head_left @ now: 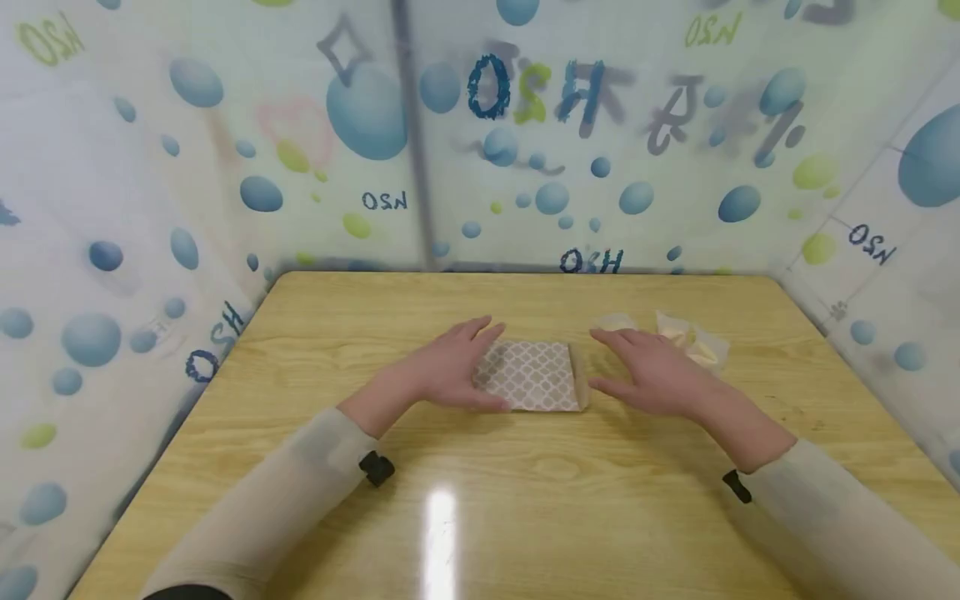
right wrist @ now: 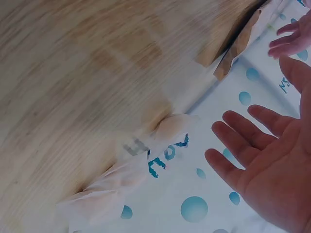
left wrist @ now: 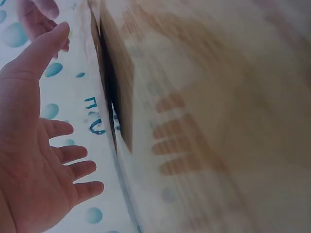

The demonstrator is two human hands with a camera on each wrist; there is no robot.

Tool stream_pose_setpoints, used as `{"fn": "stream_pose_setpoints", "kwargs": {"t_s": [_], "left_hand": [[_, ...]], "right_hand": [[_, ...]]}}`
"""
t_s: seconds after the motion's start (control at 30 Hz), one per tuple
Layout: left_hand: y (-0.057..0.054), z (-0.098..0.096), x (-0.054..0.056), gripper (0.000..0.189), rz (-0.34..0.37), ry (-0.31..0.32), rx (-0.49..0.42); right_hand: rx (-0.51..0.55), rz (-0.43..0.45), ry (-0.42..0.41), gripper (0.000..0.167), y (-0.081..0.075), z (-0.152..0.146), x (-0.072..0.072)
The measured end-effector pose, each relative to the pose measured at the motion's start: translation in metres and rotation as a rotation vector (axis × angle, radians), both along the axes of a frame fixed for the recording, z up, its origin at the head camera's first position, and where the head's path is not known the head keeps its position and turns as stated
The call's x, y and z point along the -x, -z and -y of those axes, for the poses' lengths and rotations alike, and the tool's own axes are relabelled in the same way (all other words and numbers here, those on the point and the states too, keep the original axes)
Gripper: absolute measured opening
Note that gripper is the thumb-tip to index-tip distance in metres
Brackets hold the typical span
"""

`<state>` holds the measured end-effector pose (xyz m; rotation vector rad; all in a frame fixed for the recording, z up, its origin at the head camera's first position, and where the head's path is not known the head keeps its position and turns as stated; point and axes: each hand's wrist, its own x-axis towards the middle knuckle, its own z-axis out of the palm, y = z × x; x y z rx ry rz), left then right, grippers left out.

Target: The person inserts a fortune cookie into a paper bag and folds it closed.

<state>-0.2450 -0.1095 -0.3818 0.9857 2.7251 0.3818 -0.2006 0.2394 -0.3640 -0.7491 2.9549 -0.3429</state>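
A flat paper packet (head_left: 528, 377) with a white lattice pattern on tan lies on the wooden table, its right side showing a plain brown edge. My left hand (head_left: 459, 367) is over the packet's left end, fingers and thumb spread; in the left wrist view the hand (left wrist: 34, 174) looks apart from the brown packet (left wrist: 116, 82). Just off the right end is my right hand (head_left: 660, 375), with thumb and fingers extended and nothing held. The right wrist view shows this palm (right wrist: 272, 160) bare, fingers fairly straight.
Behind the right hand lie crumpled translucent wrappers (head_left: 708, 348) with pale yellowish contents, partly hidden by it. Another wrapped piece (head_left: 617, 321) sits left of them. A curtain (head_left: 525, 167) with blue bubbles rises along the back of the table (head_left: 525, 500).
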Motion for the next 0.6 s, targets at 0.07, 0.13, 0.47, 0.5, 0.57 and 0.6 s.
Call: {"fn": "stream_pose_setpoints", "kwargs": {"t_s": [0.07,0.13,0.47,0.5,0.57,0.6], "left_hand": [[0.001,-0.008,0.004,0.126,0.012,0.022,0.005],[0.003,-0.015,0.006,0.128,0.012,0.046,0.020],[0.006,-0.040,0.012,0.120,0.072,0.065,0.068],[0.005,-0.040,0.012,0.120,0.075,0.059,0.068],[0.004,-0.040,0.011,0.118,0.069,0.050,0.061],[0.004,-0.039,0.010,0.118,0.062,0.048,0.054]], "right_hand": [[0.039,0.010,-0.002,0.074,-0.001,0.001,0.000],[0.057,0.018,-0.006,0.071,-0.003,0.002,0.000],[0.083,0.013,0.024,0.063,0.002,0.003,-0.001],[0.092,0.016,0.028,0.061,0.001,0.003,-0.001],[0.114,0.026,0.035,0.059,0.000,0.002,-0.002],[0.133,0.034,0.039,0.057,-0.001,0.001,-0.002]]}}
